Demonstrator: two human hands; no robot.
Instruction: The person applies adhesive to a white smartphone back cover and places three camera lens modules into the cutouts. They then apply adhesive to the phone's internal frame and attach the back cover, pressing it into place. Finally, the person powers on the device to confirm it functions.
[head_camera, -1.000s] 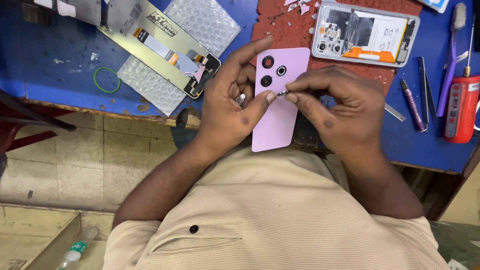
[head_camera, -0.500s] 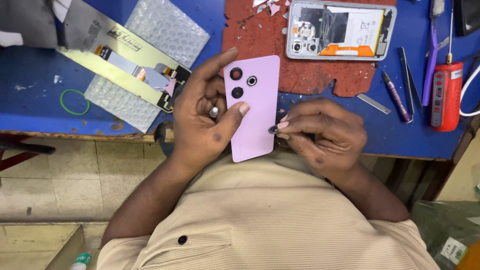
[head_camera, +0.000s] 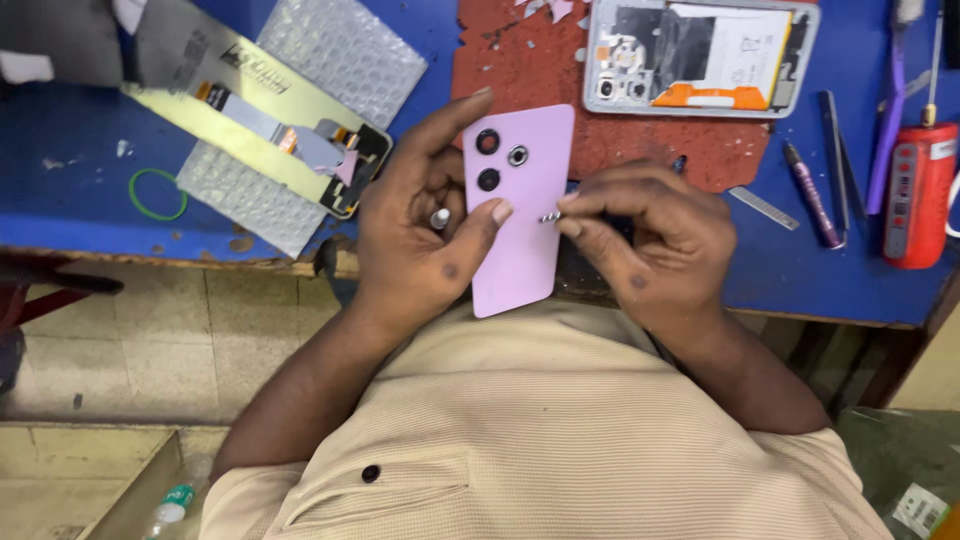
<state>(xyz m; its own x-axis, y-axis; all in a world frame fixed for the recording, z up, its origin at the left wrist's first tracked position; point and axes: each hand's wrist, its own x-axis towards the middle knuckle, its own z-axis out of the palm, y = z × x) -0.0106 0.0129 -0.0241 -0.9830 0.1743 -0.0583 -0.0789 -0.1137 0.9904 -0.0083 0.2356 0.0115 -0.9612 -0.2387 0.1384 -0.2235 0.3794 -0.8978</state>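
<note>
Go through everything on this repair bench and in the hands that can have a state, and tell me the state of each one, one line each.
pink back cover: off its phone, held up, cameras facing out
left hand: gripping the cover
right hand: pinching a small metal part at the cover's edge
opened phone: back off, insides exposed, lying flat
replacement screen: lying unmounted on bubble wrap

- person is wearing a beige shirt (head_camera: 560, 420) with fine ribbing running across it
- shirt is showing a chest pocket (head_camera: 400, 500) with a stitched, pointed flap edge
- one small dark round button (head_camera: 371, 473) is sitting just above the pocket
- sleeves are ending short, forearms are showing bare
- left hand (head_camera: 425, 230) is wearing a ring (head_camera: 440, 217), silver-looking, on one finger
- right hand (head_camera: 650, 240) is showing no ring or band in view
- both wrists are showing bare, fingernails are looking short
</note>
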